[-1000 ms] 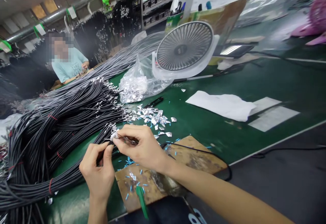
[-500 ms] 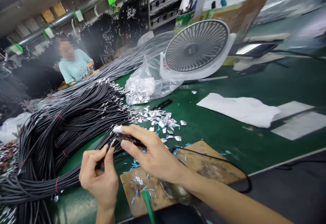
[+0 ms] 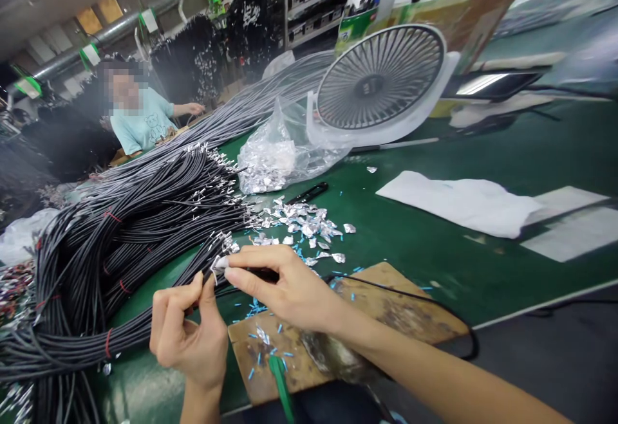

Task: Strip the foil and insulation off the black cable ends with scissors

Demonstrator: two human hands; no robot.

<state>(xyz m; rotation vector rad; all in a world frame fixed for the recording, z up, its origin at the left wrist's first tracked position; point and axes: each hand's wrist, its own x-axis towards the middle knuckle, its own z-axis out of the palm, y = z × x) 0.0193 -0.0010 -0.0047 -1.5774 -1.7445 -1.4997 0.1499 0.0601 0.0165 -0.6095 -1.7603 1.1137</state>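
- Black cable (image 3: 207,276) near the middle of the scene, just left of the right fingertips, its silvery end up between both hands.
- Left hand (image 3: 190,331): thumb and index together, clamped on the cable just below that end; other fingers curled.
- Right hand (image 3: 284,285): closed round a dark tool (image 3: 266,274), mostly hidden by the fingers. White cover (image 3: 222,262) on one fingertip, right at the cable end. Can't tell whether thumb and index pinch the silvery part.
- Cable bundles (image 3: 159,208), red ties, piled left of the hands on the green table (image 3: 357,212).
- Foil scraps (image 3: 309,226) just beyond the right hand, blue bits among them. Black-handled tool (image 3: 309,193) just past those.
- Clear bag (image 3: 270,157) farther off, foil inside; fan (image 3: 381,80) to its right.
- Stained board (image 3: 391,308) near side, partly under the right forearm; green piece (image 3: 280,382) at its near edge.
- White sheet (image 3: 458,202) flat on the right.
- Co-worker (image 3: 149,118) seated far left, light blue shirt.
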